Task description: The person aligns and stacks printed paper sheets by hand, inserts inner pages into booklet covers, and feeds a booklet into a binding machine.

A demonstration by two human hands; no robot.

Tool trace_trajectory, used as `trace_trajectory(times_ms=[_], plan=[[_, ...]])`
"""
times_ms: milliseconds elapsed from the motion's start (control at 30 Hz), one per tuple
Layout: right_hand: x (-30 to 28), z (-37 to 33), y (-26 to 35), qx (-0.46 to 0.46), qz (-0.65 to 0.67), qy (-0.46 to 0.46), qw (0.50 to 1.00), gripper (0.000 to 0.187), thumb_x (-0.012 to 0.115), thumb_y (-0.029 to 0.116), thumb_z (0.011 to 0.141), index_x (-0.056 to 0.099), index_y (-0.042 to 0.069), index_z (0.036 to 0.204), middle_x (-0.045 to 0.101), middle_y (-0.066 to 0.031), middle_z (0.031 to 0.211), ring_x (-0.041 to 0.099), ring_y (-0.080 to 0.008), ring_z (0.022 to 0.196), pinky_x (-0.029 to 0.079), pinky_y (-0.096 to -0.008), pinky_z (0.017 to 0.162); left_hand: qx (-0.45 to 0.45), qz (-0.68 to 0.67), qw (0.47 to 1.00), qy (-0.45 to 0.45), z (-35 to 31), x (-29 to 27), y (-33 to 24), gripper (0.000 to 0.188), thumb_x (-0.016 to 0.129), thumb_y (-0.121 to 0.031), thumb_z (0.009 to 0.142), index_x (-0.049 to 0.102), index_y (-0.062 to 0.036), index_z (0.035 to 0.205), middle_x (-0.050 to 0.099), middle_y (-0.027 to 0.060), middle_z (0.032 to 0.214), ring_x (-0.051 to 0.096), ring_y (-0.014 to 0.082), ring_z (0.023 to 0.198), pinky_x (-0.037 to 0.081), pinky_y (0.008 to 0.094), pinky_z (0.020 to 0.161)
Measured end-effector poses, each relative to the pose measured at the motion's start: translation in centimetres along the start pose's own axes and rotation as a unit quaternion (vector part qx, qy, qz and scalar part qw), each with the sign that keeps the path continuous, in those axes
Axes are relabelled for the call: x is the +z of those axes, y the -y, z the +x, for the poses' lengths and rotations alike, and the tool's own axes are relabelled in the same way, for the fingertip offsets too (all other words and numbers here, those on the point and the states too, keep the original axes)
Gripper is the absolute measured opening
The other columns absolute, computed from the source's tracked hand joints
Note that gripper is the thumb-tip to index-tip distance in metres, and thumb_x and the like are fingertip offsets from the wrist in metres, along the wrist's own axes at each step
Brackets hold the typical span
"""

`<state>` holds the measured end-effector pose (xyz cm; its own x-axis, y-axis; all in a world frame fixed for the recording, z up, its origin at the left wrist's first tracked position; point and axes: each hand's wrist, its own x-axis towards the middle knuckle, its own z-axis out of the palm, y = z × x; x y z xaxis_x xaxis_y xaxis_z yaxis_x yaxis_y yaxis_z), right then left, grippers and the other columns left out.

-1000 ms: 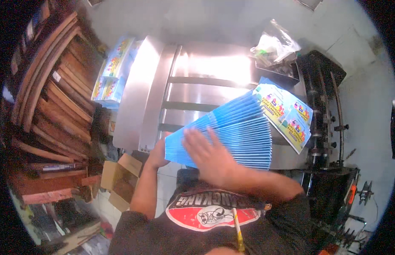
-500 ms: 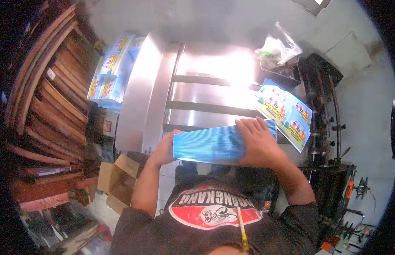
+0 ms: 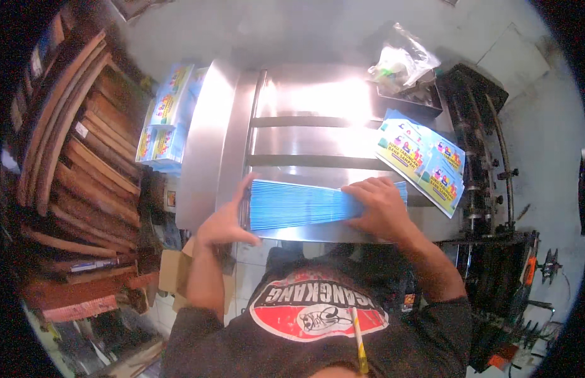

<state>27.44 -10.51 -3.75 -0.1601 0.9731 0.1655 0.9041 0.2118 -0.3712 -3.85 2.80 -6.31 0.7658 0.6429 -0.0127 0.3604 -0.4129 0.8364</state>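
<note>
A thick stack of blue-edged booklets (image 3: 292, 206) stands on the metal table near its front edge, its sheet edges facing me. My right hand (image 3: 377, 205) grips it toward the right end, thumb low and fingers over the top, and the layers look squeezed together there. At the left end the layers fan wider. Against that end rests my left hand (image 3: 226, 220), fingers stretched upward and thumb spread out at the lower corner. Several colourful printed sheets (image 3: 425, 160) lie overlapping on the table, beyond my right hand.
The metal table (image 3: 318, 142) has dark slots across it. More printed booklets (image 3: 170, 113) are stacked at the left. A plastic bag (image 3: 403, 60) sits on a dark box at the back right, beside black machinery (image 3: 475, 151). Wooden boards (image 3: 94, 151) lean far left; a cardboard box (image 3: 173, 274) stands below.
My left hand has loosened from gripping the stack's left end to spread fingers against it. The stack has shifted slightly left, and its left end has fanned out.
</note>
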Motion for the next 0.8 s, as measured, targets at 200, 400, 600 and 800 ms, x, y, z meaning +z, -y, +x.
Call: trace_trajectory(times_ms=[200, 400, 600, 800], plan=[[0.9, -0.4, 0.0, 0.003, -0.01, -0.023, 1.0, 0.058, 0.079, 0.04, 0.06, 0.064, 0.011, 0.107, 0.067, -0.0064, 0.099, 0.061, -0.0221, 0.094, 0.041, -0.0399, 0.088, 0.1, 0.357, 0.929, 0.007, 3.8, 3.8, -6.2, 0.102, 0.071, -0.063, 0.062, 0.035, -0.0083, 0.139, 0.043, 0.0151, 0.138, 0.035, 0.0306, 0.132, 0.012, 0.0582, 0.11], [0.4, -0.1, 0.6, 0.013, -0.025, -0.01, 1.0, 0.061, 0.079, 0.042, 0.059, 0.063, 0.011, 0.109, 0.067, -0.0067, 0.102, 0.061, -0.0223, 0.096, 0.04, -0.0409, 0.089, 0.125, 0.307, 0.943, -0.022, 3.9, 4.1, -4.3, 0.068, 0.074, -0.055, 0.065, 0.061, -0.0113, 0.115, 0.065, 0.0056, 0.103, 0.06, 0.0214, 0.099, 0.013, 0.0595, 0.109], [-1.3, -0.5, 0.3, 0.036, -0.056, 0.043, 0.997, 0.065, 0.079, 0.042, 0.061, 0.06, 0.01, 0.114, 0.064, -0.007, 0.109, 0.058, -0.0231, 0.104, 0.037, -0.0424, 0.097, 0.134, 0.284, 0.949, -0.023, 4.3, 3.9, -4.0, 0.062, 0.076, -0.053, 0.062, 0.065, -0.0132, 0.108, 0.067, 0.0039, 0.095, 0.063, 0.0204, 0.094, 0.015, 0.0587, 0.109], [-2.7, -3.5, -2.3, 0.097, -0.033, 0.066, 0.993, 0.063, 0.079, 0.034, 0.062, 0.057, 0.012, 0.117, 0.062, -0.0058, 0.112, 0.054, -0.0257, 0.109, 0.033, -0.0434, 0.103, 0.115, 0.312, 0.943, -0.003, 4.5, 3.8, -4.4, 0.061, 0.074, -0.053, 0.066, 0.063, -0.0113, 0.11, 0.066, 0.0025, 0.099, 0.061, 0.0182, 0.097, 0.021, 0.0577, 0.107]])
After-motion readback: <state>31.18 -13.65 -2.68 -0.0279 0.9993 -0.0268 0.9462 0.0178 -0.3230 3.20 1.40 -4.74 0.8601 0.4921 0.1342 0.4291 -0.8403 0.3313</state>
